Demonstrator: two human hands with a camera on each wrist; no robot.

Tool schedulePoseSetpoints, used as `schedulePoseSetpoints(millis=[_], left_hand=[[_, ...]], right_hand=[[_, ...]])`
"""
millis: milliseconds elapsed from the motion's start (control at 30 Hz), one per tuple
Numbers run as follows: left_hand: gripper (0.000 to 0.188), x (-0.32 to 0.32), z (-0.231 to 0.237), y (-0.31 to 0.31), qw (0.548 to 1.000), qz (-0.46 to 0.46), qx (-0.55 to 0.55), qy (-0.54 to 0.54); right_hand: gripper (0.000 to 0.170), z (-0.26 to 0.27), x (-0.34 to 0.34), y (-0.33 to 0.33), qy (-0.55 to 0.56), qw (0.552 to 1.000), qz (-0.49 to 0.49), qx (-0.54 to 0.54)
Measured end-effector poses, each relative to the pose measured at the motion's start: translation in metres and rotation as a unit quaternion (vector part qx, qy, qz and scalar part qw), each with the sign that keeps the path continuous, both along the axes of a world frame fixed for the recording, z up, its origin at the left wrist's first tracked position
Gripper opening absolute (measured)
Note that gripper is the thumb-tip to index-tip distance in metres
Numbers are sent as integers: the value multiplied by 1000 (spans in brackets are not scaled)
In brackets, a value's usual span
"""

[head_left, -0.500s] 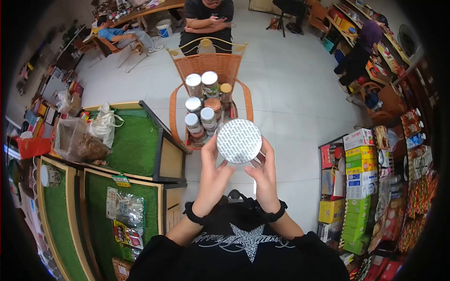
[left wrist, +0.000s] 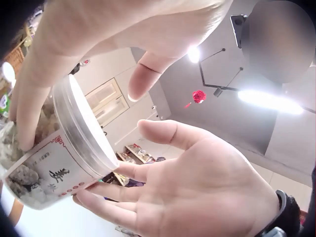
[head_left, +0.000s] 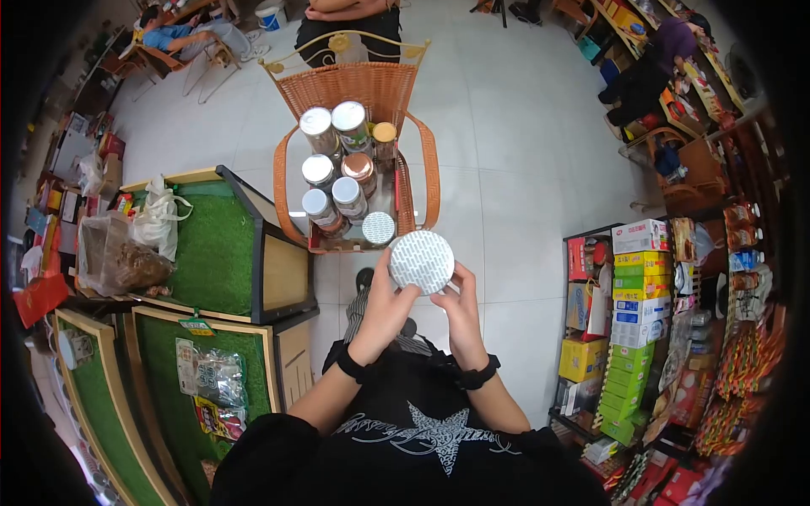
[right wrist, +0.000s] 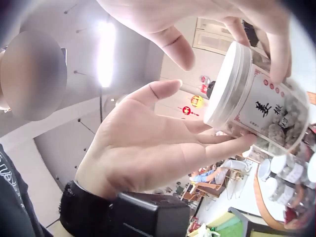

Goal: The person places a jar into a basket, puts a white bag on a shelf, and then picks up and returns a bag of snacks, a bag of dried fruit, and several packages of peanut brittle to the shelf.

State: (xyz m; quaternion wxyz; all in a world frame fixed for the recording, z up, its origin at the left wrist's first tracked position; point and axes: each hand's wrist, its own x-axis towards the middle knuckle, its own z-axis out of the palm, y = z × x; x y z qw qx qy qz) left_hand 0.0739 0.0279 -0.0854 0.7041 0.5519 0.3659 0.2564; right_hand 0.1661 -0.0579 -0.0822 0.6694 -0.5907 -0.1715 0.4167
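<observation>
A clear jar with a labelled side and a white patterned lid [head_left: 422, 262] is held between both hands in front of the body. My left hand [head_left: 384, 310] has its fingers along the jar's left side, and my right hand [head_left: 461, 316] has its fingers along the right. In the left wrist view, the jar [left wrist: 61, 163] lies tilted in the fingers, with both thumbs off its lid. The right wrist view shows pale, lumpy contents in the jar [right wrist: 291, 118]. Just beyond it, several lidded jars [head_left: 349, 190] stand together on a wicker chair [head_left: 350, 88].
At the left, green-lined display bins [head_left: 207, 244] hold bagged goods. Shelves with stacked boxes [head_left: 641, 287] and packets stand at the right. People sit beyond the chair and at the far left; another figure is by the right shelves. Pale floor tiles [head_left: 515, 194] lie between.
The head view has shifted, so the chair appears farther left. The held jar is now clear of the chair's front right corner, where a jar with a patterned lid shows. Both hands still hold their jar.
</observation>
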Motion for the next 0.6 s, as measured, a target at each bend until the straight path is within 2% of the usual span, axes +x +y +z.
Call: schedulePoseSetpoints(millis=[33, 100, 167, 267, 333, 400, 467, 600], left_hand=[[61, 1, -27, 7, 999, 6, 28, 31], [59, 2, -67, 27, 998, -7, -21, 50], [55, 5, -81, 47, 992, -29, -75, 98], [56, 10, -125, 69, 990, -13, -104, 97], [56, 15, -142, 85, 986, -9, -127, 112], [56, 16, -165, 95, 984, 4, -102, 148], [56, 16, -189, 103, 982, 11, -107, 157], [59, 25, -202, 122, 982, 37, -89, 160]], right_hand=[[60, -7, 1, 6, 18, 1000, -2, -21], [60, -27, 5, 22, 39, 998, -9, -54], [54, -54, 9, 37, 50, 997, -22, -61], [53, -87, 17, 65, 71, 993, -2, -89], [51, -106, 21, 84, 81, 991, 7, -108], [54, -123, 26, 101, 136, 980, -2, -144], [52, -145, 28, 113, 147, 976, -1, -162], [50, -185, 29, 127, 152, 972, -13, -176]])
